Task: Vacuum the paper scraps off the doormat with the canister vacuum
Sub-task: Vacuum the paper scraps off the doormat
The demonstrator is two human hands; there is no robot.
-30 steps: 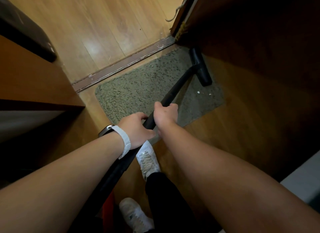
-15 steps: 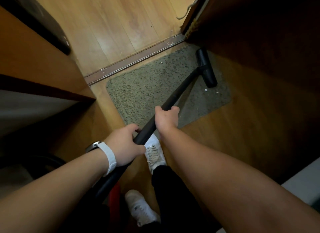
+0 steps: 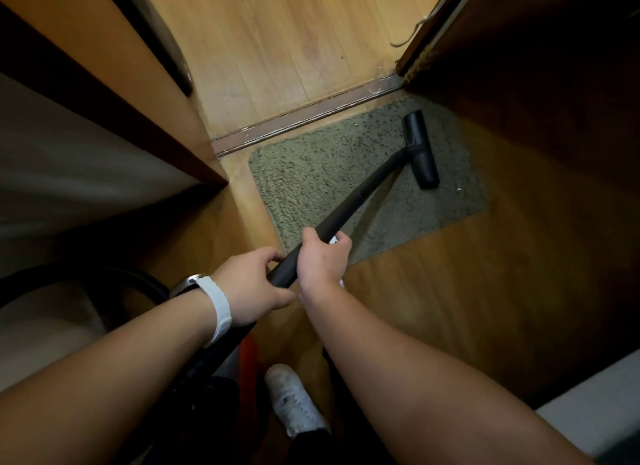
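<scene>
Both the left hand (image 3: 254,284) and right hand (image 3: 322,256) are gripping the vacuum wand (image 3: 349,206), steering it. Its floor nozzle (image 3: 420,149) is lying on the doormat (image 3: 311,173) at right of centre, near a paper scrap (image 3: 459,189).

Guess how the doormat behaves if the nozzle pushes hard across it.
Doormat looks thin and soft, lying on smooth wood floor, so it likely slides or bunches rather than staying put. Its shaggy pile probably drags on the nozzle and clings to scraps.
</scene>
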